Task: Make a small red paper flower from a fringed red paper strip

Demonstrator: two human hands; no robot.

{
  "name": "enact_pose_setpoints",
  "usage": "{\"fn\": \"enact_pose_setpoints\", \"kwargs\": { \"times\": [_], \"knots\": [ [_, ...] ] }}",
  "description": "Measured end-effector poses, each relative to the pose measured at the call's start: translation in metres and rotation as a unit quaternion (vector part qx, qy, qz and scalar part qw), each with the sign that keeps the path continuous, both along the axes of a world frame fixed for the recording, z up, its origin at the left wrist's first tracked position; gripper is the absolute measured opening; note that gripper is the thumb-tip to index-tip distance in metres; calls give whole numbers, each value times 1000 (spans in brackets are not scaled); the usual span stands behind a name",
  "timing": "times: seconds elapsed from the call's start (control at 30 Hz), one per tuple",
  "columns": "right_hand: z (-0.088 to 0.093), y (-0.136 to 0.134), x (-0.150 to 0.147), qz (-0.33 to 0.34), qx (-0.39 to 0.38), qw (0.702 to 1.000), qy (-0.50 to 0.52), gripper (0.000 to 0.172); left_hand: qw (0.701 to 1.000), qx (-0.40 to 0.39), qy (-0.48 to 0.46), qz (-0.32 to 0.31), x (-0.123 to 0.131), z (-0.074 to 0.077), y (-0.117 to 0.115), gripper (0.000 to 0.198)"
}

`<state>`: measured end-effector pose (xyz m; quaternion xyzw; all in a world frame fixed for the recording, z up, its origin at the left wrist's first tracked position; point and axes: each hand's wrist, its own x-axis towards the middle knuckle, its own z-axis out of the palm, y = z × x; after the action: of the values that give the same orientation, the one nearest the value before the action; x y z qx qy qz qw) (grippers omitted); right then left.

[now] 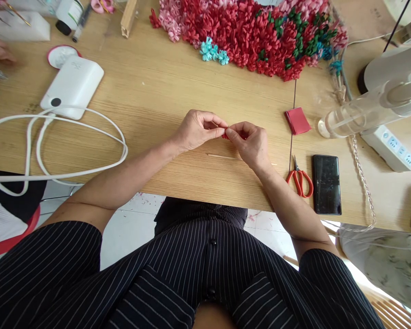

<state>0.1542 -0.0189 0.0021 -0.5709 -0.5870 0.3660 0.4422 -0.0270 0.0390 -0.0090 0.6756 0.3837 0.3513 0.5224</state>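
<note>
Pinching a red paper scrap [225,135] above the bench [150,77]
I see left hand [197,130] and right hand [250,145] fingers closed on it; a steady hold looks needed; red square [297,121] at 3 o'clock.

"Are we finding anything we can read?"

"No, we aren't making out a single legible word, number or brand."

"What are we checking at eleven o'clock?"

"We're squinting at the white bottle [69,13]. Its label is showing a green stripe and some print, but it's too small to read."

"And the white case [72,87] at ten o'clock?"

"We're seeing only a faint mark on its top, and it's not spelling anything."

"What about four o'clock?"

"We're looking at the white power strip [389,148]. Tiny marks are showing beside its sockets, but they're staying too blurred to read."
</note>
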Motion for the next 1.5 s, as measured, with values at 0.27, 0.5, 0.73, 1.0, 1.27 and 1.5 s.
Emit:
{"fn": "enact_pose_setpoints", "kwargs": {
  "times": [0.27,0.5,0.73,1.0,1.27,1.5],
  "knots": [
    [0,0,-1,5,1,1000,-12,11,999,11,38,10,0,1,1,16],
    [0,4,11,46,-5,999,0,43,1000,-10,23,-2,-2,2,3,9],
    [8,5,16,85,-9,996,17,44,999,-19,11,-24,-4,2,6,7],
    [7,5,14,116,-15,993,-5,14,996,-31,22,-75,-6,4,8,8],
    [4,5,14,113,24,992,-46,7,992,-36,12,-119,-9,5,11,12],
    [4,5,16,129,43,988,-68,5,989,-39,5,-140,-9,-2,14,25]
  ]
}}
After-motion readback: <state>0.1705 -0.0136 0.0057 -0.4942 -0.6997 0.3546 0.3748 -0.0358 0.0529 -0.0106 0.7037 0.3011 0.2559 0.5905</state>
